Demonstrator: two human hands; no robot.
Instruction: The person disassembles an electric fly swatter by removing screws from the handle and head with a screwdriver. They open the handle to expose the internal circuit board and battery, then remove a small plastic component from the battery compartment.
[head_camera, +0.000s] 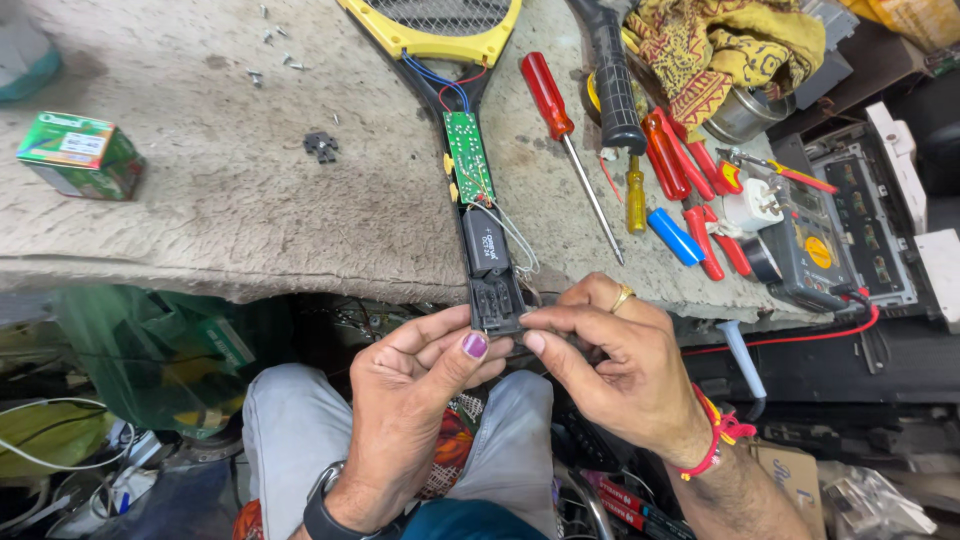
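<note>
A worn grey desk (220, 190) fills the upper view, cluttered along its right side, with bags and cables on the floor below its front edge. Lying across the middle of the desk is an opened racket (470, 150), its yellow head at the back edge and its black handle poking out over the front edge. The handle's cover is off: a green circuit board (468, 155) shows, with a black battery (485, 243) just below it and thin wires running beside them.

The left hand (415, 390) pinches the handle's end from the left, thumb on top, fingers clenched under it. The right hand (610, 365) meets it from the right, thumb and forefinger pressed against the same end; a ring shows on one finger and a red thread on the wrist. Both hands hang just off the front edge, above the person's knees.

To the right of the racket lies a red screwdriver (560, 125), then a small yellow one (636, 195), red-handled pliers (690, 180) and a meter (810, 245) near the right edge. A green box (80, 155) sits at the left edge.
</note>
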